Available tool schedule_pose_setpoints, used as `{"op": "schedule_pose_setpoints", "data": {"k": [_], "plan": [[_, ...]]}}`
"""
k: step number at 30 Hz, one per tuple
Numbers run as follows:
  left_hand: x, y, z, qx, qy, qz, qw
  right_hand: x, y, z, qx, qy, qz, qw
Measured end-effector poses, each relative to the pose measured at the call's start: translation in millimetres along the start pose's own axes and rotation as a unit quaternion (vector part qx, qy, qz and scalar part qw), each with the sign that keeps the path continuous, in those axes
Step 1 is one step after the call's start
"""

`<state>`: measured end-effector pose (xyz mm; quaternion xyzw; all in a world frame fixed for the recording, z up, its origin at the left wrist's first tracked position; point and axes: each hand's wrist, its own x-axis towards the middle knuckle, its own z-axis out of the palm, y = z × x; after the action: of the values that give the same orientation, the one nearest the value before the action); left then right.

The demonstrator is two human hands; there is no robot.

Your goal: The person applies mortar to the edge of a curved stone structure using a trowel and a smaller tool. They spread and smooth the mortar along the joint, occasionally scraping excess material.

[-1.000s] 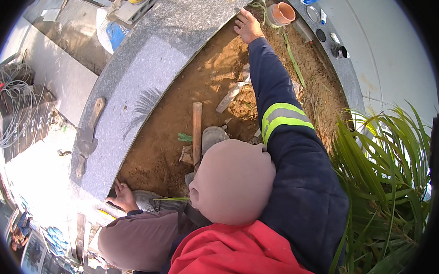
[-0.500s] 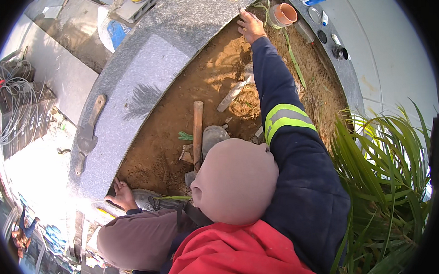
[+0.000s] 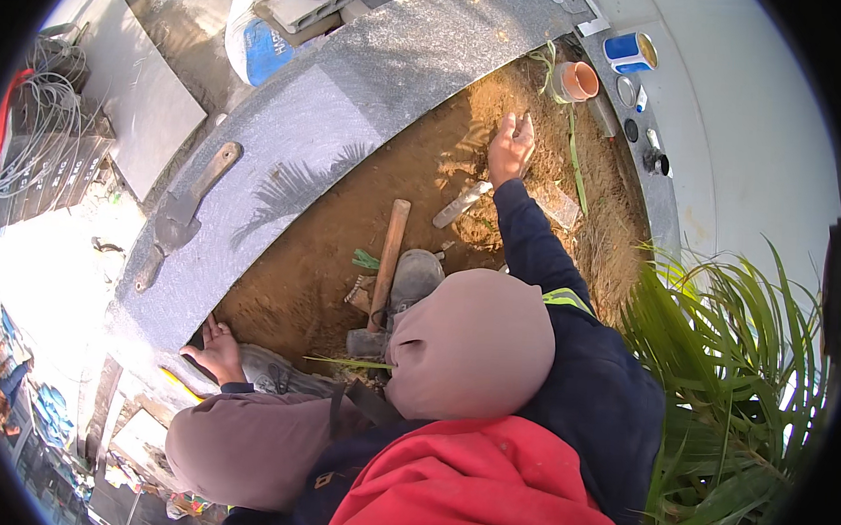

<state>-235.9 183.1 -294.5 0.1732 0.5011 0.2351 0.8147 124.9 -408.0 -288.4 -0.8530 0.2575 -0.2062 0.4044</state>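
My left hand (image 3: pixel 218 352), fingers spread, is at the near inner edge of the long grey speckled stone slab (image 3: pixel 303 154). My right hand (image 3: pixel 512 152) hangs over the brown soil (image 3: pixel 348 203), away from the slab, its fingers stretched out and nothing visible in them. Between my arms a hammer (image 3: pixel 390 261) with a wooden handle and grey metal head lies beside my shoe (image 3: pixel 417 276). A dusty clear plastic bottle (image 3: pixel 461 205) lies on the soil near my right wrist. On the slab rests a trowel (image 3: pixel 183 215) with a wooden handle; a second handle shows below its blade.
An orange pipe end (image 3: pixel 579 81) with a green strap (image 3: pixel 576 161) stands at the far right of the soil. A blue-and-white can (image 3: pixel 630 52) and small items line the right ledge. Palm leaves (image 3: pixel 725 370) crowd my right side. Bundled wire (image 3: pixel 46 143) lies at left.
My right hand has left the slab's far inner edge and drawn back toward me over the soil. My left hand stays at the near edge. The view has shifted slightly.
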Motion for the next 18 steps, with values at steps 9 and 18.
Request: {"op": "schedule_pose_setpoints", "data": {"k": [9, 18], "plan": [[-3, -10, 5, 0.002, 0.027, 0.004, 1.0, -137, -101, -37, 0.035, -0.252, -0.314, 0.914], [-4, -4, 6, -0.013, 0.03, 0.002, 0.999, -159, -268, 58, 0.002, -0.435, -0.602, 0.669]]}}
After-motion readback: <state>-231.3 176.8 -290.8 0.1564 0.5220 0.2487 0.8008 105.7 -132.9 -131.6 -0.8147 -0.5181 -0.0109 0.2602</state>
